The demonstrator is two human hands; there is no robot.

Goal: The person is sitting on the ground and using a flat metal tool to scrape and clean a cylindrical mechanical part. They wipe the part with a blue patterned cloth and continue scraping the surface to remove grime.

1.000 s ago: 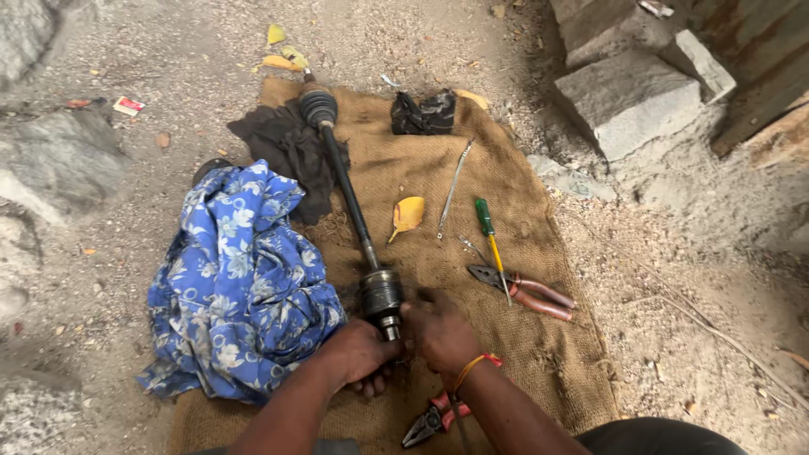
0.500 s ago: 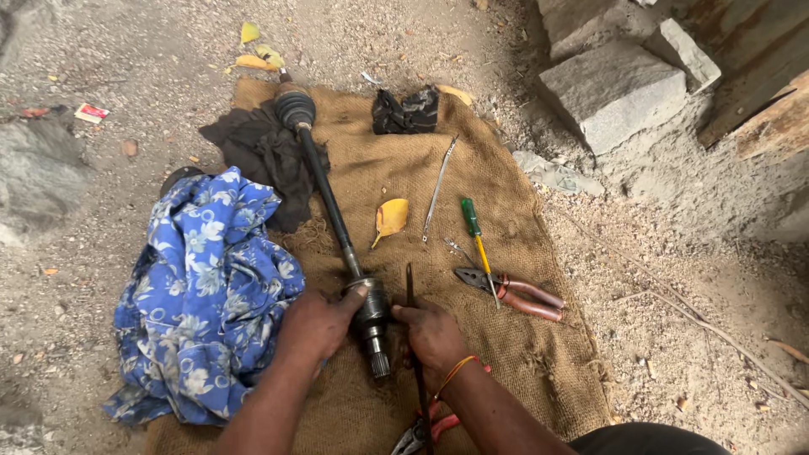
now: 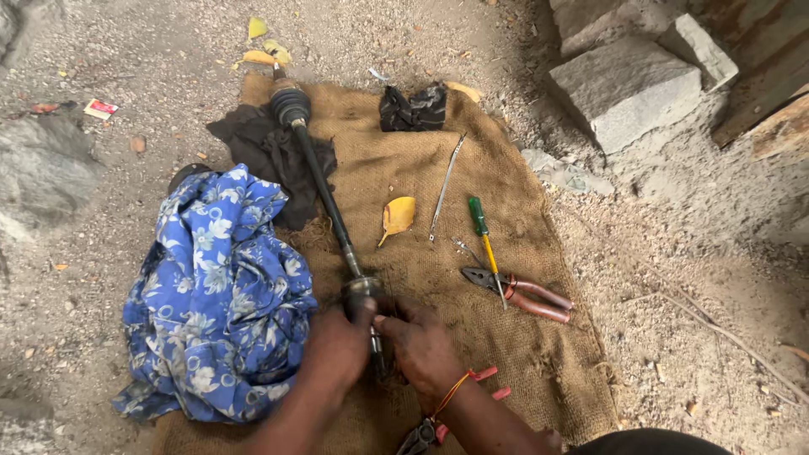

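In the head view, lower centre of the frame, the left hand (image 3: 341, 345) and right hand (image 3: 421, 345) have closed in together, both now gripping the near joint of the drive shaft (image 3: 324, 198) on the burlap mat (image 3: 522, 337). Pliers (image 3: 522, 291) lie just right.

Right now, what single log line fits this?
left hand + right hand: gripping long black metal axle shaft | on brown burlap mat
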